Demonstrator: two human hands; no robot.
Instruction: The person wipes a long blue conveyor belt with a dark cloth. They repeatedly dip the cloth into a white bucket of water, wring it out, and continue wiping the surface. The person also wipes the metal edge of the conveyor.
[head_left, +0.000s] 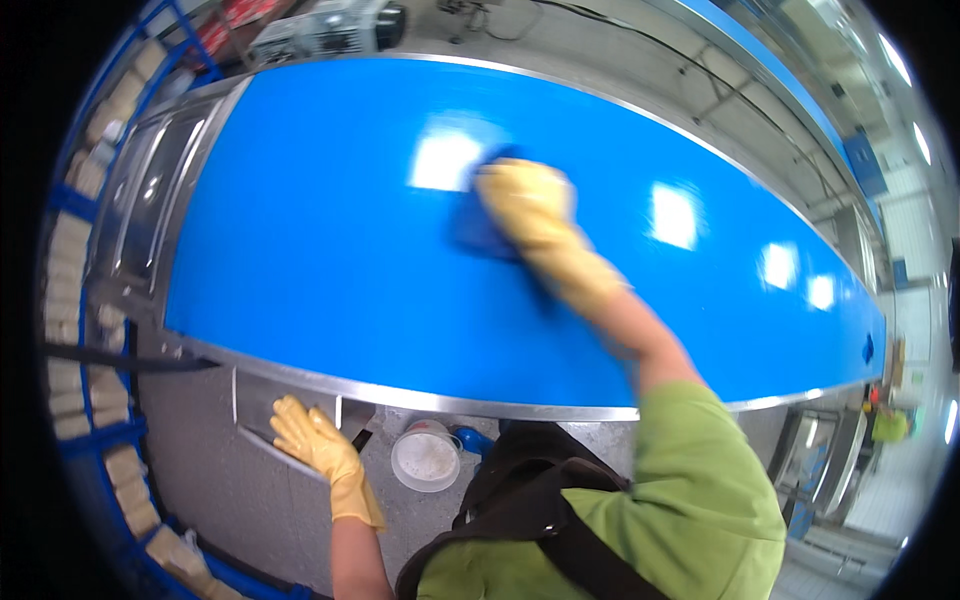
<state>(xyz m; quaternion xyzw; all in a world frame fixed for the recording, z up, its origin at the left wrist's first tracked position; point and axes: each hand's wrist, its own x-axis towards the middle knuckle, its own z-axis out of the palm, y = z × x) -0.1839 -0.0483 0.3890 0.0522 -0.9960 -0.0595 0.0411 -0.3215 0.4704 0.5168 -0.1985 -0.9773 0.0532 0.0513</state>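
Note:
A long blue conveyor belt (337, 247) with metal edges stretches in front of me, its surface shiny with light reflections. My right hand (529, 199), in a yellow rubber glove and blurred by motion, presses a dark blue cloth (480, 229) on the belt's middle. My left hand (311, 435), also in a yellow rubber glove, hangs below the near edge with its fingers apart and nothing in it, over a metal panel under the belt.
A white plastic bucket (426, 456) stands on the floor by my feet. Blue shelving (97, 439) with stacked packages lines the left. A motor (330, 34) sits beyond the far edge. At the belt's far right end lies a small dark blue thing (868, 349).

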